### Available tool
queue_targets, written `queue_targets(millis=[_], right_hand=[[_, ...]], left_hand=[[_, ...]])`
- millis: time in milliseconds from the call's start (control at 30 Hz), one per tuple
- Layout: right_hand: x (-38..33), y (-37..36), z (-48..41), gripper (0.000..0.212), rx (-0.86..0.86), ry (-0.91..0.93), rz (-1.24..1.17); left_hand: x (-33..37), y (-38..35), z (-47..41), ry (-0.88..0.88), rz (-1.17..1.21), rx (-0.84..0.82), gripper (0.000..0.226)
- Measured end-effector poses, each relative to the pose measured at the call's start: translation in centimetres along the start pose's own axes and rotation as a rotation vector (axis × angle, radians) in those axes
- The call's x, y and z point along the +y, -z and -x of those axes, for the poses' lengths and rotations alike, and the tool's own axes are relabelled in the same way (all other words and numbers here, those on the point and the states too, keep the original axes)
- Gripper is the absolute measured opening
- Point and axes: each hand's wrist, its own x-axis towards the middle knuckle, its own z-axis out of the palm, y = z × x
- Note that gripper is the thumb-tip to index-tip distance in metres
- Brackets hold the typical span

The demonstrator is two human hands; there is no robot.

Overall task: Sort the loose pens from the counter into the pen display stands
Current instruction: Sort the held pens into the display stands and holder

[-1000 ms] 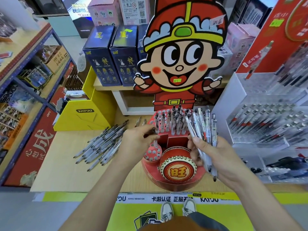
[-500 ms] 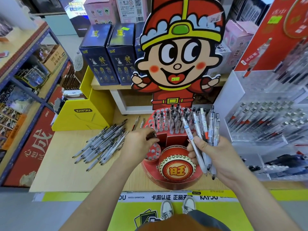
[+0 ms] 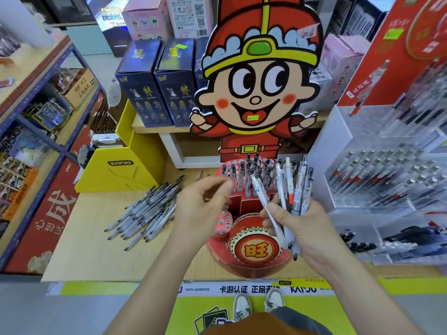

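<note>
- The right hand [image 3: 307,230] grips a bundle of pens [image 3: 295,187]. Its fingers [image 3: 277,210] are curled round the lower barrels, and the clip ends fan upward above them.
- One pen [image 3: 260,189] leans out of the fan toward the left hand [image 3: 203,206], whose fingers [image 3: 219,186] are loosely curled with nothing visible between them, though they are blurred.
- These pens look light, stiff and smooth, so a bundle could slip or splay. The safest hold is probably a thumb-and-forefinger pinch at mid-barrel on the leaning pen, drawn clear along its own length.
- Directly below both sets of fingers sits the red display stand [image 3: 260,251]. Its holes are partly filled beyond the fingertips, and some open ones lie just under the left fingers.
- Left of the left fingers, well apart, loose pens [image 3: 147,209] lie heaped on the bench [image 3: 84,250].
- Right of the right fingers stands a clear stand [image 3: 377,184] with rows of pens.
- Beyond everything rises a cartoon cutout [image 3: 256,93].
</note>
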Motion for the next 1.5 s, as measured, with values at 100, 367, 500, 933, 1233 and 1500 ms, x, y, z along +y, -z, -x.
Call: queue_targets(millis=[100, 367, 500, 933, 1233, 1500], right_hand=[[0.0, -0.3, 0.0, 0.032, -0.003, 0.014, 0.021], [-0.5, -0.1, 1.0, 0.031, -0.195, -0.064, -0.061], [-0.3, 0.1, 1.1, 0.033, -0.232, -0.063, -0.066], [-0.6, 1.3, 1.5, 0.021, -0.380, -0.002, 0.230], [-0.1, 3.6, 1.2, 0.037, -0.252, -0.063, 0.258], [-1.3, 4.7, 1.9, 0.032, -0.019, 0.030, 0.044]], left_hand=[[2.6, -0.8, 0.5, 0.121, 0.355, -0.250, 0.025], [2.3, -1.4, 0.0, 0.131, 0.481, -0.182, 0.026], [2.6, -1.5, -0.1, 0.117, 0.366, -0.150, 0.026], [6.1, -1.5, -2.0, 0.009, 0.212, -0.230, 0.007], [5.5, 2.8, -3.1, -0.071, 0.355, 0.113, 0.013], [6.5, -0.7, -2.2, -0.148, 0.334, -0.055, 0.018]])
